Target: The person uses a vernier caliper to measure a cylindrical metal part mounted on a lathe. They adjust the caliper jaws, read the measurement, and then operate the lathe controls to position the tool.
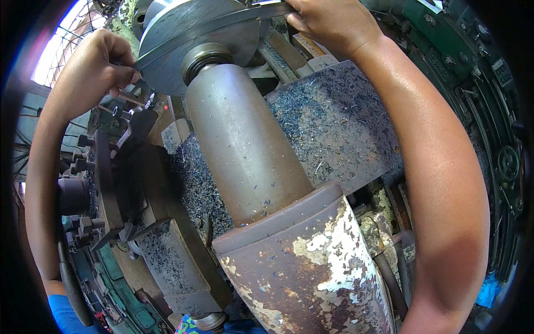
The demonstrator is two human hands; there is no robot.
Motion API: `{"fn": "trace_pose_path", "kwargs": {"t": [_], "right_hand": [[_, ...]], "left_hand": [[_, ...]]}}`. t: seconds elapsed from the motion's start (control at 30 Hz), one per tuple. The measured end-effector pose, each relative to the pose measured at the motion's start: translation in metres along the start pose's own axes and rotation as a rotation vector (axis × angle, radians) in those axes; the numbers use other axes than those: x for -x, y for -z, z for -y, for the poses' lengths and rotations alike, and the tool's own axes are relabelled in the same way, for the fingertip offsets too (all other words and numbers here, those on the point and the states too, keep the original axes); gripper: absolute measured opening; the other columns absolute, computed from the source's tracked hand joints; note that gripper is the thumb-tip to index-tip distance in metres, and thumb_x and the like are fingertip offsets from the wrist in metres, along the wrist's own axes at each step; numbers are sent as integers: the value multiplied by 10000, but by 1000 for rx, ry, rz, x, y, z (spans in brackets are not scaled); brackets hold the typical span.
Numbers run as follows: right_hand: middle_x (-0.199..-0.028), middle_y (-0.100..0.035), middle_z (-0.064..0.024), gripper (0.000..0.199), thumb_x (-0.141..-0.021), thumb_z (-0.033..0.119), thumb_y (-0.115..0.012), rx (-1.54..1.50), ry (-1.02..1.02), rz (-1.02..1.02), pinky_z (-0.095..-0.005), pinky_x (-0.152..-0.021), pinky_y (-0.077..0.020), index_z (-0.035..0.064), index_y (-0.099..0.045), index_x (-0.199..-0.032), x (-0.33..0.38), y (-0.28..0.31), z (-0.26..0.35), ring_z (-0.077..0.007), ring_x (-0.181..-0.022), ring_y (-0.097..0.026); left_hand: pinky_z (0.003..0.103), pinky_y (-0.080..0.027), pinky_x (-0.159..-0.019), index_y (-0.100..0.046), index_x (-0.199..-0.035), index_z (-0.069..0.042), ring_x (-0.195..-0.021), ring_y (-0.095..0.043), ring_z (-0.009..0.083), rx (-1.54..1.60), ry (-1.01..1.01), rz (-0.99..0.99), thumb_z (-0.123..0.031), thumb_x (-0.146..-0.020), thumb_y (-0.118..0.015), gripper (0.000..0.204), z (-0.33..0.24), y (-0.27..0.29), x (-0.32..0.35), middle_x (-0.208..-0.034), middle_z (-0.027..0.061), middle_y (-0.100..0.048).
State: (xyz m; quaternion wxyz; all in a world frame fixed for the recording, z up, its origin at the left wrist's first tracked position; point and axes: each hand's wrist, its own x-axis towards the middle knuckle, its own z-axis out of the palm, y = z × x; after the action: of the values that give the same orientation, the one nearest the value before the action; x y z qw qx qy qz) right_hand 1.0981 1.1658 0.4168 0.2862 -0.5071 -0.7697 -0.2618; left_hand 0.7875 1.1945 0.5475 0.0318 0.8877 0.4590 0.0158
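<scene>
A: Head view, item one: the hands?
B: Left hand [97,69], one, fingers curled, pinching the left end of a long flat metal bar [218,29]; right hand [338,25], one, closed on the bar's right end, partly cut off by the upper edge
A: Same view, item two: position of the bar?
B: Across the grey metal disc [164,77], slanting up to the right, beyond the round collar [204,57]; contact with the disc face, cannot tell
A: Same view, item three: surroundings?
B: Smooth steel cylinder [245,139], running from the collar to a housing [300,273] in flaking brown-and-white paint; plate [361,167], strewn with dark chips [328,117]; bolted tool holder [105,186], below the left hand
</scene>
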Motion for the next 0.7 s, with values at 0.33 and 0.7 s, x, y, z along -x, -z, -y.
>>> {"fn": "trace_pose_path", "kwargs": {"t": [0.33, 0.7], "right_hand": [[-817, -684, -198, 120, -805, 143, -608, -2, -4, 13, -464, -761, -549, 31, -652, -807, 0, -1, -1, -377, -812, -683], [-841, -692, -196, 127, -823, 135, -594, -13, -44, 50, -462, -780, -550, 27, -659, -829, -1, 2, 2, -372, -833, -688]], "left_hand": [[234, -437, -478, -660, -734, 33, -512, -586, 94, 19, -25, 7, 33, -771, -663, 38, 2, -1, -1, -598, 54, -613], [233, -452, -486, -648, -720, 23, -517, -592, 94, 11, 15, -1, 44, -776, -670, 64, 2, -2, -1, -599, 49, -612]]}}
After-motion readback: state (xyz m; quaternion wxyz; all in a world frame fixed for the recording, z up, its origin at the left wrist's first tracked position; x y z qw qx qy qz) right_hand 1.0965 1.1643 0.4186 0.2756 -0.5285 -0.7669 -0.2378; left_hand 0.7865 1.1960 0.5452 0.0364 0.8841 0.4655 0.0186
